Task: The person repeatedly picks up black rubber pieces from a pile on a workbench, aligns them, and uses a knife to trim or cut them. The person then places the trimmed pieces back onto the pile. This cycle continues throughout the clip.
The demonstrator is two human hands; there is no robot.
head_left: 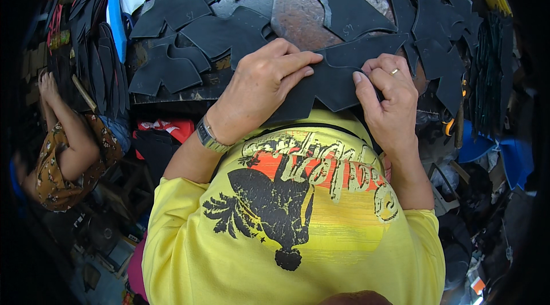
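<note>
A black cut-out sheet piece (329, 84), with a curved upper edge and a notch below, lies across the near edge of the table, close against my yellow shirt. Its material could be leather or a synthetic. My left hand (260, 81), a watch on its wrist, closes thumb and forefinger at the piece's upper left edge. My right hand (394, 90), wearing a ring, has curled fingers and thumb gripping the right end. Another black piece (361, 50) lies directly beyond, partly under the first; how far they overlap is hidden.
Similar black pieces (166, 67) cover the worktable in loose piles, some with pale marks. Brown tabletop (298, 13) shows between them. Dark strips (109, 70) hang at left, beside a blue-edged panel (116, 18). Orange-handled scissors (448, 124) are at right. Another person's arm (74, 139) is far left.
</note>
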